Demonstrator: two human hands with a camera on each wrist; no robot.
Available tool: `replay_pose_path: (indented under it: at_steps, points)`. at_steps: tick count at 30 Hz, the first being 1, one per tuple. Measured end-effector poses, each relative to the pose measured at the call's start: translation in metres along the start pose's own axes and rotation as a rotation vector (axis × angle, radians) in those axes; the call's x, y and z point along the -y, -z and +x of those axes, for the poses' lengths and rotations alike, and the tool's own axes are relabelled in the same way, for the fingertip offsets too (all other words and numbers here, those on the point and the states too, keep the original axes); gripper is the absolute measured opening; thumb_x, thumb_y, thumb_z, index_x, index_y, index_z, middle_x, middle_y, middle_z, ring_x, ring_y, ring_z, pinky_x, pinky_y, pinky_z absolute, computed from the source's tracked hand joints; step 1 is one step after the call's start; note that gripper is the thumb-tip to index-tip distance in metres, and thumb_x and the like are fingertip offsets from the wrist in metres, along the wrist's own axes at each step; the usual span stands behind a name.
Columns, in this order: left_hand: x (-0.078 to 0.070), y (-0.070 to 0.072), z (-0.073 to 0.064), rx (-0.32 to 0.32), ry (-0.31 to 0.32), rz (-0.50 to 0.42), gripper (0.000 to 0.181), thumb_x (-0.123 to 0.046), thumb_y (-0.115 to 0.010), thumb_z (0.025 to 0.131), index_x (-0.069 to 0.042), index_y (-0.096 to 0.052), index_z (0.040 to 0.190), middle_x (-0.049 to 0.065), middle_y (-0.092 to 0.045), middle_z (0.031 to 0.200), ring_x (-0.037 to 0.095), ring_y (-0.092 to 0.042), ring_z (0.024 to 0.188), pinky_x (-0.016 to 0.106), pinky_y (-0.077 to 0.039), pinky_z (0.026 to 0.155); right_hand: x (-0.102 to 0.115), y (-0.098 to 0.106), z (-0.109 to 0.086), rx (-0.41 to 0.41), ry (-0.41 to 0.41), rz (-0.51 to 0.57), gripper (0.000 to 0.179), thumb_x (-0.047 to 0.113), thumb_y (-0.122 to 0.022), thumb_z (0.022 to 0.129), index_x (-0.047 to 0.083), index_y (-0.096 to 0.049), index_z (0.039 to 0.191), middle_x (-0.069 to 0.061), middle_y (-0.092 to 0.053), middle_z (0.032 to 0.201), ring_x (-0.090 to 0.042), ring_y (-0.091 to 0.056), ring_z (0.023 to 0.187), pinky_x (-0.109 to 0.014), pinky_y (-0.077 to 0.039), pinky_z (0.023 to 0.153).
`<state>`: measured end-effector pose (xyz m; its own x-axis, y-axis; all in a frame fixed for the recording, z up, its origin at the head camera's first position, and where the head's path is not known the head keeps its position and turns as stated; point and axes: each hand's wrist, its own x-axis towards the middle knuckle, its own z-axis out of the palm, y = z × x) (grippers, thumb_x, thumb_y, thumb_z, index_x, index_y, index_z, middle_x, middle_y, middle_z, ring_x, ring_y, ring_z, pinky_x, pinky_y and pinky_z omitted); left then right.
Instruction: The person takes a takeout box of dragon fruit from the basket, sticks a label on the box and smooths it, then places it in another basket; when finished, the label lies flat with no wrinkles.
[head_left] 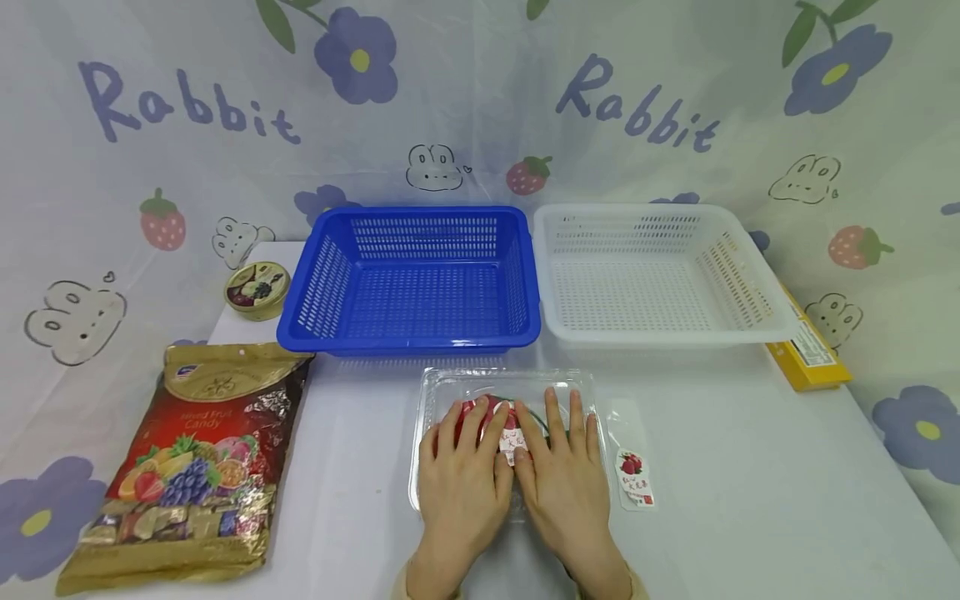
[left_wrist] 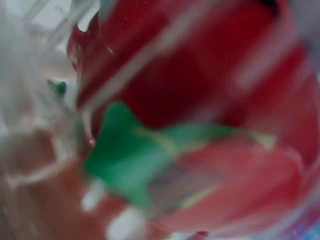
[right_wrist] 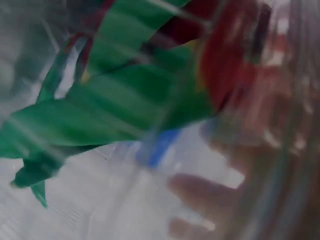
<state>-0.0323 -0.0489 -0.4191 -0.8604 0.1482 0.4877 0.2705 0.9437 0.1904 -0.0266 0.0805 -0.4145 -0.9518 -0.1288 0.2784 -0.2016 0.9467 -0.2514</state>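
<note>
A clear plastic box (head_left: 457, 377) sits in front of the baskets with a red, green-tipped dragon fruit (left_wrist: 200, 75) inside. A white label (head_left: 513, 437) printed in red shows on the box's top, between the two hands. My left hand (head_left: 461, 487) lies palm down on the left part of the lid, fingers extended. On the right part rests my right hand (head_left: 567, 487), its fingers straight too and its thumb near the left thumb. Through the plastic, the right wrist view shows the fruit's green leaf tips (right_wrist: 105, 117). Most of the fruit is covered by the hands in the head view.
Right of the box lies a backing sheet with a dragon fruit sticker (head_left: 637, 479). Behind stand a blue basket (head_left: 408, 342) and a white basket (head_left: 667, 336). A candy bag (head_left: 191, 467) and round tin (head_left: 257, 292) are at left; a yellow box (head_left: 810, 358) is at right.
</note>
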Motion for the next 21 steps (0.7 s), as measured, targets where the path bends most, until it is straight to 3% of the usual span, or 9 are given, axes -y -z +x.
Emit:
replay_pose_path:
  at_steps: [4,8,12,16,18,21]
  points:
    - [0.000,0.000,0.000,-0.017,0.011,-0.003,0.038,-0.041,-0.057,0.088,-0.024,-0.068,0.120,0.002,-0.065,0.124,0.030,-0.054,0.120,0.047,-0.042,0.093,-0.002,0.001,-0.002,0.022,-0.015,-0.006,0.049,0.036,-0.052,0.094,0.021,-0.053,0.140,-0.019,-0.045,0.148,-0.046,-0.027,0.143,-0.065,-0.025,0.112]
    - [0.001,0.000,0.000,0.002,0.039,-0.023,0.043,-0.047,-0.066,0.082,-0.029,-0.067,0.121,0.002,-0.063,0.128,0.031,-0.052,0.123,0.048,-0.042,0.094,-0.010,0.002,-0.007,0.024,-0.038,-0.005,0.051,0.040,-0.053,0.094,0.023,-0.051,0.142,-0.019,-0.044,0.149,-0.047,-0.026,0.144,-0.067,-0.024,0.111]
    - [0.008,0.004,-0.004,0.046,0.125,-0.049,0.046,-0.048,-0.070,0.079,-0.037,-0.065,0.123,0.007,-0.056,0.137,0.040,-0.044,0.132,0.057,-0.037,0.103,-0.018,0.003,-0.012,0.019,-0.067,0.036,0.052,0.041,-0.057,0.093,0.024,-0.052,0.141,-0.025,-0.039,0.150,-0.051,-0.025,0.142,-0.070,-0.032,0.104]
    - [0.022,0.006,-0.010,0.076,0.198,-0.128,0.046,-0.050,-0.069,0.081,-0.042,-0.063,0.125,0.013,-0.045,0.148,0.048,-0.036,0.137,0.069,-0.031,0.104,-0.025,0.002,-0.018,0.045,-0.131,0.161,0.053,0.039,-0.061,0.093,0.023,-0.050,0.142,-0.028,-0.024,0.156,-0.055,-0.025,0.140,-0.072,-0.044,0.087]
    - [0.030,0.005,-0.013,0.070,0.202,-0.198,0.046,-0.046,-0.070,0.082,-0.039,-0.063,0.127,0.012,-0.044,0.150,0.048,-0.038,0.136,0.069,-0.034,0.102,-0.031,0.002,-0.022,0.058,-0.162,0.248,0.054,0.035,-0.062,0.093,0.023,-0.048,0.144,-0.027,-0.016,0.159,-0.056,-0.028,0.138,-0.072,-0.047,0.081]
    - [0.040,0.002,-0.019,0.061,0.180,-0.309,0.047,-0.038,-0.070,0.084,-0.033,-0.061,0.130,0.009,-0.043,0.151,0.045,-0.041,0.135,0.068,-0.039,0.099,-0.040,0.003,-0.028,0.088,-0.192,0.379,0.055,0.030,-0.061,0.095,0.025,-0.043,0.147,-0.021,-0.011,0.162,-0.054,-0.034,0.136,-0.072,-0.047,0.081]
